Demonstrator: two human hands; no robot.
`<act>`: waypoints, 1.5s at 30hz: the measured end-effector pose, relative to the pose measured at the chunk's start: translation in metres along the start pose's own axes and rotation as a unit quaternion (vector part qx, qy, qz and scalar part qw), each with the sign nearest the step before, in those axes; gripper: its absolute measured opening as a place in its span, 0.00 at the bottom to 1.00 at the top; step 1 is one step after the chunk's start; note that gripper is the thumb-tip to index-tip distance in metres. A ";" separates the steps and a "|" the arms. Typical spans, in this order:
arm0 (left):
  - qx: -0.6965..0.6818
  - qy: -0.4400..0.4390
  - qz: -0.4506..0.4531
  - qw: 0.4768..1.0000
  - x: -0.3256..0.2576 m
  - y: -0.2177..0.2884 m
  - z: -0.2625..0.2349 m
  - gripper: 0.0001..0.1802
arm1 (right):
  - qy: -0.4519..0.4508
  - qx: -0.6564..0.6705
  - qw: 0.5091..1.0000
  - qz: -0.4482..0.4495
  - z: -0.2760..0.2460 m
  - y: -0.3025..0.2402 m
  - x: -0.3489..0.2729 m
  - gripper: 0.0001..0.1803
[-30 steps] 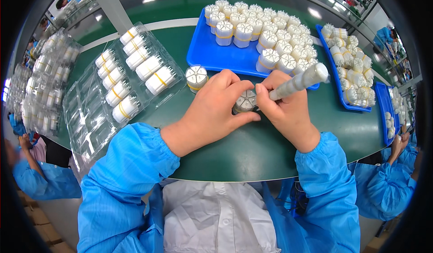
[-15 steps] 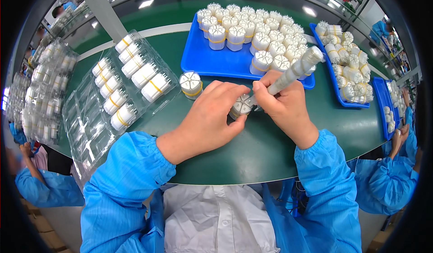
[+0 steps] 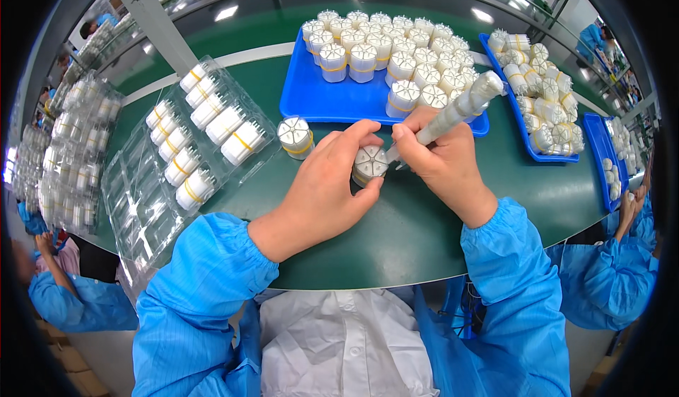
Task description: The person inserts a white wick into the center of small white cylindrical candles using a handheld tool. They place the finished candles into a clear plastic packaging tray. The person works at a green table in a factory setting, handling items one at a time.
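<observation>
On the green table, my left hand (image 3: 311, 192) curls its thumb and fingers around a short white cylinder (image 3: 370, 163), which stands upright. Its round top is split into wedge-shaped segments. My right hand (image 3: 445, 163) grips a thick pen-like tool (image 3: 460, 108) with a pale, wrapped handle, slanted up to the right. The tool's narrow tip is beside the cylinder's right edge; whether it touches cannot be made out. Another such cylinder (image 3: 296, 139), with a yellow band, stands just beyond my left hand.
Ahead is a blue tray (image 3: 311, 100) of upright banded cylinders. A second blue tray (image 3: 527, 142) holds piled cylinders, with a third blue tray (image 3: 595, 149) beyond. At left lies a clear plastic blister tray (image 3: 134, 199), partly filled; stacked filled trays (image 3: 74, 149) stand farther left. Co-workers sit at both sides.
The cylinder in my left hand has shifted slightly left, and the tool tip now sits at its edge rather than over its top. My view has shifted a little.
</observation>
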State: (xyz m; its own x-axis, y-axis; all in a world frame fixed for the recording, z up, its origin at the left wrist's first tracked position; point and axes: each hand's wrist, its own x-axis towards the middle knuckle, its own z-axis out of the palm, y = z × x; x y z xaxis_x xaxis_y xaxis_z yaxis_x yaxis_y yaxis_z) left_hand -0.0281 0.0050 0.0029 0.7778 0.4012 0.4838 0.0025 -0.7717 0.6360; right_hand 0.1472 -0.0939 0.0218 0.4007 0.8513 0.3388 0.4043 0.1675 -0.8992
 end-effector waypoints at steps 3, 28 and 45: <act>-0.003 -0.008 -0.003 1.000 0.000 -0.001 -0.001 0.39 | -0.004 0.007 1.000 0.002 0.002 -0.001 0.001 0.10; -0.046 -0.006 0.008 0.999 0.003 -0.008 0.003 0.35 | -0.014 -0.002 1.000 -0.004 0.004 0.006 0.001 0.10; -0.025 -0.016 -0.003 1.000 0.003 -0.005 -0.001 0.33 | -0.013 -0.010 1.000 -0.010 0.003 0.006 0.002 0.10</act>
State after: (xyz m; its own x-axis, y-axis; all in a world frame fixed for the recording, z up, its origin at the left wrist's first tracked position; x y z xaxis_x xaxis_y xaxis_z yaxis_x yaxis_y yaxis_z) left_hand -0.0262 0.0103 0.0022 0.7975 0.3899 0.4604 -0.0223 -0.7435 0.6684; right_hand 0.1483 -0.0900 0.0162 0.3707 0.8604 0.3497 0.4282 0.1758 -0.8864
